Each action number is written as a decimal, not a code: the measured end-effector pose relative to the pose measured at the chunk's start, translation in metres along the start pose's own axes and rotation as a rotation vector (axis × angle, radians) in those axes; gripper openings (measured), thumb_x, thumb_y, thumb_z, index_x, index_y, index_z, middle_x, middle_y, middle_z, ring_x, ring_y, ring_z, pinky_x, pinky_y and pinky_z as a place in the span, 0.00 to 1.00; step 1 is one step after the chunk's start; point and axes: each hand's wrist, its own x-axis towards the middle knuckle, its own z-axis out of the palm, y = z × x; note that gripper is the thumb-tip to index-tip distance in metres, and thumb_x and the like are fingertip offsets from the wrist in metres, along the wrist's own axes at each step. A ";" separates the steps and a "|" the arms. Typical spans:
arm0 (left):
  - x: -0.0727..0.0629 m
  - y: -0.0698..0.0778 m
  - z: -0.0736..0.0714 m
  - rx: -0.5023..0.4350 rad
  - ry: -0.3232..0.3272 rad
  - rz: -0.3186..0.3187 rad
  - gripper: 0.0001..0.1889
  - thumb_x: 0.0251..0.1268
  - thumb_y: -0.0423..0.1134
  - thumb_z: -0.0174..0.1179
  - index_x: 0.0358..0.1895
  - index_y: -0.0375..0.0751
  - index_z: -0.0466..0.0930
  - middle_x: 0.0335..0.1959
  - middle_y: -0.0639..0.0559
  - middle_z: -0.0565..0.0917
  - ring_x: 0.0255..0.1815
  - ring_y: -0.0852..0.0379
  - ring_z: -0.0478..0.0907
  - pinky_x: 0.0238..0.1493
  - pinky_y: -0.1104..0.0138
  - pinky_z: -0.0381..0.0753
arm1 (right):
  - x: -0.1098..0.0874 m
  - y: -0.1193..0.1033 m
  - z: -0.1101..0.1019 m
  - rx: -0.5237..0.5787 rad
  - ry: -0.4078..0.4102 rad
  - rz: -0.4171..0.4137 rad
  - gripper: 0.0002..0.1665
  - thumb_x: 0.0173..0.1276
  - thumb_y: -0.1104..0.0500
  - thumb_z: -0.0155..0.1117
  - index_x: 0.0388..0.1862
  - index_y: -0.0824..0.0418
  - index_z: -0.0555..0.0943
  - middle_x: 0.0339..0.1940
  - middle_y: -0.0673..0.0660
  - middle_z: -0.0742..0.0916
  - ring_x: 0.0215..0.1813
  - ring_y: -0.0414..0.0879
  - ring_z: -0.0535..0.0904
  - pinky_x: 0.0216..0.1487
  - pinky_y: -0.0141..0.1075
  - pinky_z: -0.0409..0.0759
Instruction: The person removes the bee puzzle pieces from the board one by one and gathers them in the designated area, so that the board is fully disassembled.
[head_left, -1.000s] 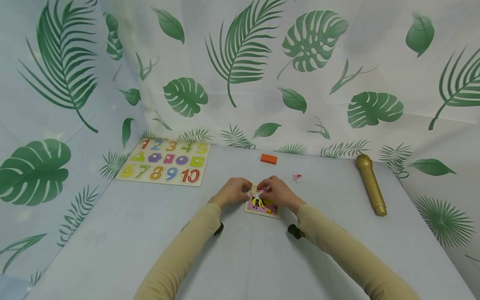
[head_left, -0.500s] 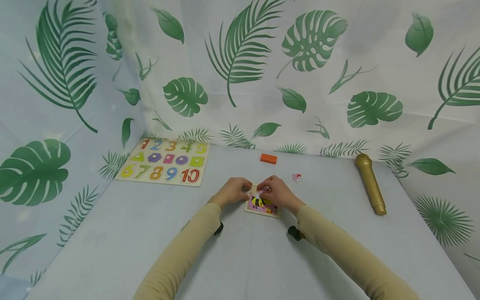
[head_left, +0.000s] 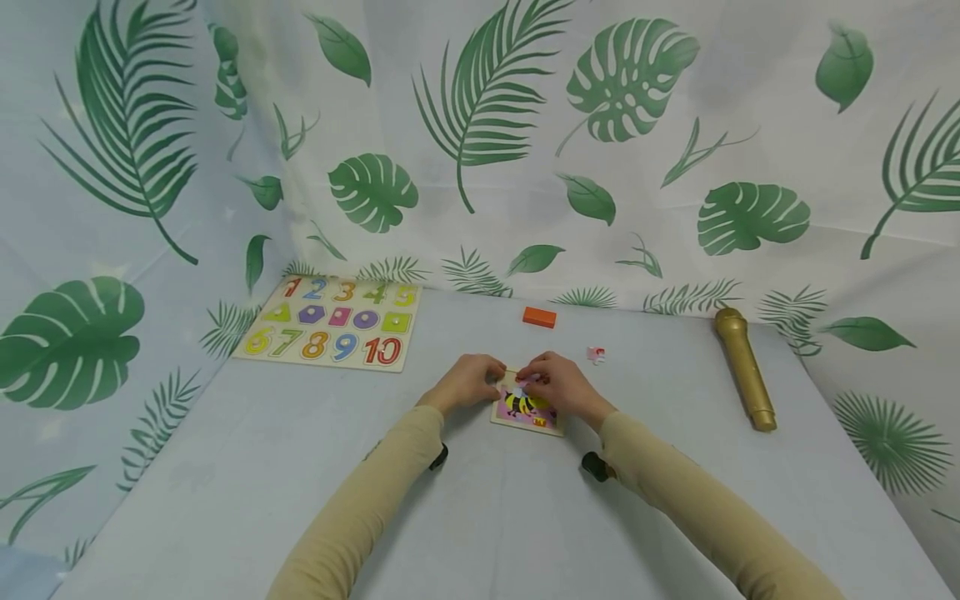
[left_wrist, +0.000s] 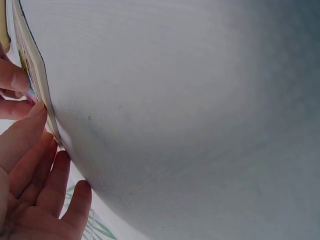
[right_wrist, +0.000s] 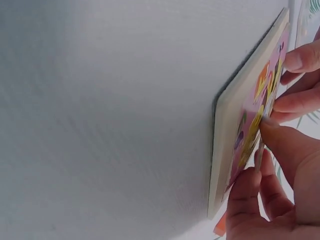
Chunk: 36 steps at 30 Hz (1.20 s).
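Observation:
A small square wooden jigsaw puzzle [head_left: 517, 423] with a yellow-and-black bee on pink lies flat on the table in the head view. My left hand [head_left: 465, 382] holds its upper left corner, the thumb [left_wrist: 36, 112] against the frame edge and the other fingers beyond it. Over the puzzle's upper right part, my right hand [head_left: 567, 387] pinches a thin puzzle piece [right_wrist: 259, 156] between thumb and fingers. Most of that piece's face is hidden by the fingers. Right of the puzzle, a loose pink puzzle piece [head_left: 596, 355] lies on the cloth.
An orange block [head_left: 539, 317] lies behind the puzzle. At the back left is a number-and-shape peg board [head_left: 390, 363]. A gold microphone [head_left: 744, 371] lies at the right. Leaf-printed curtains [head_left: 510, 225] rise along the back and sides of the white-covered table [head_left: 480, 533].
Both hands stay at the puzzle, the right fingers shifting only slightly over its upper part. The whole head view moves a few pixels.

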 end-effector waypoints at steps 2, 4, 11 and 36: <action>0.000 0.000 0.000 -0.005 -0.001 -0.002 0.19 0.60 0.32 0.68 0.55 0.34 0.81 0.57 0.46 0.82 0.63 0.50 0.74 0.68 0.60 0.68 | -0.001 0.000 0.000 0.000 0.004 -0.004 0.12 0.68 0.60 0.66 0.49 0.57 0.86 0.51 0.58 0.80 0.50 0.52 0.77 0.57 0.47 0.78; 0.000 0.000 0.000 -0.008 -0.001 -0.003 0.19 0.60 0.32 0.68 0.55 0.34 0.81 0.57 0.46 0.82 0.63 0.50 0.74 0.68 0.60 0.68 | -0.002 -0.001 0.000 0.001 0.006 -0.007 0.12 0.68 0.60 0.66 0.49 0.57 0.86 0.51 0.57 0.81 0.50 0.51 0.77 0.57 0.47 0.78; 0.001 0.000 0.001 -0.006 0.003 0.005 0.19 0.60 0.32 0.68 0.54 0.33 0.81 0.57 0.46 0.82 0.63 0.50 0.74 0.68 0.59 0.68 | -0.005 -0.003 -0.006 0.011 0.022 -0.025 0.11 0.69 0.60 0.64 0.49 0.57 0.86 0.53 0.58 0.81 0.52 0.53 0.77 0.57 0.48 0.78; -0.002 0.001 0.001 0.000 0.012 0.013 0.20 0.59 0.32 0.68 0.55 0.33 0.81 0.59 0.46 0.81 0.64 0.49 0.73 0.68 0.59 0.68 | -0.032 0.111 -0.101 0.032 0.191 0.206 0.22 0.72 0.53 0.61 0.58 0.65 0.80 0.59 0.67 0.78 0.61 0.62 0.69 0.63 0.58 0.68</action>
